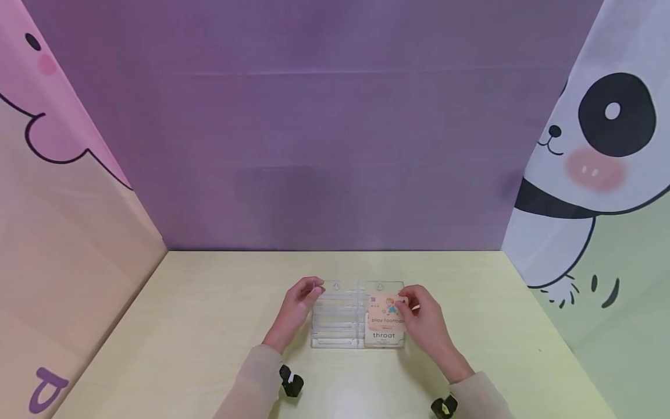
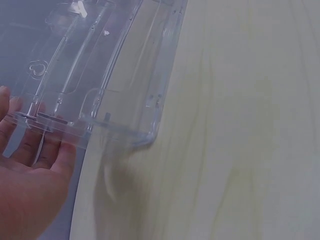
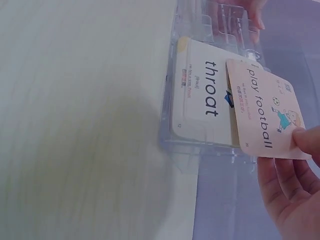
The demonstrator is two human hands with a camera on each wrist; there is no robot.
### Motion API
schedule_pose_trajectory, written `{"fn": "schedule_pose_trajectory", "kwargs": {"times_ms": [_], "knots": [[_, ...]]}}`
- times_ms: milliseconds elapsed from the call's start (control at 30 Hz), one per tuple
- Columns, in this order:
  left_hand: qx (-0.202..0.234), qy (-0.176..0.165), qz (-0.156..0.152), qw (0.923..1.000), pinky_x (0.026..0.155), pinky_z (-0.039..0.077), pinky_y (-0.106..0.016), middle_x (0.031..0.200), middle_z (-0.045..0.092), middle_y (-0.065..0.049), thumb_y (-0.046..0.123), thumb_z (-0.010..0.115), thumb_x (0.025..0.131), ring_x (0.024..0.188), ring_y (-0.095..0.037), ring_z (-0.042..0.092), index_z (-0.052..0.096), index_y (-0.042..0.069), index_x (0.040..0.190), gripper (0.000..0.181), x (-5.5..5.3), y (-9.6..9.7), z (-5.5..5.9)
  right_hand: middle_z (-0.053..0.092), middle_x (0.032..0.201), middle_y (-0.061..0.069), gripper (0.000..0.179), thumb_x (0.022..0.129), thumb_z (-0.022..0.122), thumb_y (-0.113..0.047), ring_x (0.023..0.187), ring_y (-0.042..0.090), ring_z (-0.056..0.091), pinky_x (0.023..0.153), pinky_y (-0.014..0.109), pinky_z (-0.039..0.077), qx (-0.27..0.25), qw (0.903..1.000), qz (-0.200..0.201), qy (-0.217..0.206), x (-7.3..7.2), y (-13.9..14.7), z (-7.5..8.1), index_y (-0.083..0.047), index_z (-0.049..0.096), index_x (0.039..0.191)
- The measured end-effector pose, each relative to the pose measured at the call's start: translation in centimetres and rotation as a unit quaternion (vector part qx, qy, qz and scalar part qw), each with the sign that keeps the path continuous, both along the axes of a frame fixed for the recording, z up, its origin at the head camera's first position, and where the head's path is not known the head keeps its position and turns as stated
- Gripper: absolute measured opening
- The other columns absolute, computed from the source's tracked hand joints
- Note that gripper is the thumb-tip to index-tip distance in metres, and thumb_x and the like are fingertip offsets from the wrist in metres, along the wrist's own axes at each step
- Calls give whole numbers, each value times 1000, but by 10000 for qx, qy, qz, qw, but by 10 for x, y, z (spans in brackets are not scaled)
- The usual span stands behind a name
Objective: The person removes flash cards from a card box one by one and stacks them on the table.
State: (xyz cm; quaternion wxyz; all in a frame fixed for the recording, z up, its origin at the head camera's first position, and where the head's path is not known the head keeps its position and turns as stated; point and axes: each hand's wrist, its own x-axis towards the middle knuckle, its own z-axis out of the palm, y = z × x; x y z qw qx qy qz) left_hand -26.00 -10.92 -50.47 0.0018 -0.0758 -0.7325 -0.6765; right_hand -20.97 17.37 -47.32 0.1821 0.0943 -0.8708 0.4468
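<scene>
Clear plastic two-column rack (image 1: pixel 335 336) on the pale wood-grain table (image 1: pixel 199 355), just in front of the person. Left hand (image 1: pixel 294 308) grips the rack's left side near its upper corner, several fingers behind the plastic. Right hand (image 1: pixel 426 326) pinches a pink, round-cornered "play football" card (image 1: pixel 384 313) at its right edge, thumb on the face, fingers behind. That card is at the rack's right column, covering the upper part of a cream-white "throat" card (image 1: pixel 384 338) with rounded corners. Progress, my reading: "throat" looks seated in the lower right column; "play football" is in hand, not released; whether going in or coming out, cannot tell. Left column shows no card; if slots are being filled, most work remains.
</scene>
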Motion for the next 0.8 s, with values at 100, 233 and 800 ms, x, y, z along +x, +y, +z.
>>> {"fn": "schedule_pose_trajectory", "kwargs": {"times_ms": [100, 233, 800], "knots": [[-8, 2, 16, 10000, 112, 39, -49, 127, 63, -22, 13, 56, 105, 120, -28, 60, 59, -3, 128, 28, 1, 0, 0, 61, 93, 5, 21, 92, 71, 3, 83, 20, 55, 68, 23, 50, -164, 9998, -32, -142, 0, 1, 0, -1, 62, 110], [30, 9, 25, 10000, 112, 39, -49, 127, 63, -23, 12, 56, 105, 120, -28, 60, 59, -4, 128, 28, 2, 1, 1, 61, 95, 6, 20, 93, 70, 3, 85, 21, 55, 68, 23, 50, -295, 9994, -24, -197, 1, 2, 0, -2, 61, 111], [71, -9, 57, 10000, 111, 40, -46, 127, 64, -21, 14, 56, 105, 121, -29, 59, 59, -2, 128, 28, 3, 3, 0, 60, 97, 8, 16, 97, 64, 3, 87, 22, 52, 66, 22, 44, -694, 9972, 183, -228, 6, 7, 0, -4, 59, 111]]}}
